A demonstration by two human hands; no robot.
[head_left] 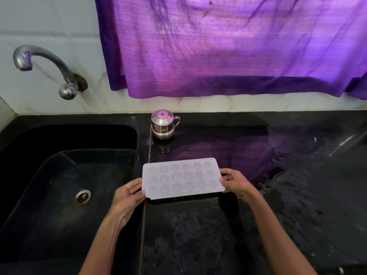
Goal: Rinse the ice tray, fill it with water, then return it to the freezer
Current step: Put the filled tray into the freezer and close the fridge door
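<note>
A pale translucent ice tray with several shaped moulds is held level just above the black counter, right of the sink. My left hand grips its left short edge, fingers curled around it. My right hand grips its right short edge the same way. The black sink with its steel drain lies to the left. A metal tap sticks out of the wall above the sink; no water runs from it.
A small steel pot with a lid stands at the back of the counter behind the tray. The black counter is wet, with puddles to the right. A purple curtain hangs over the back wall.
</note>
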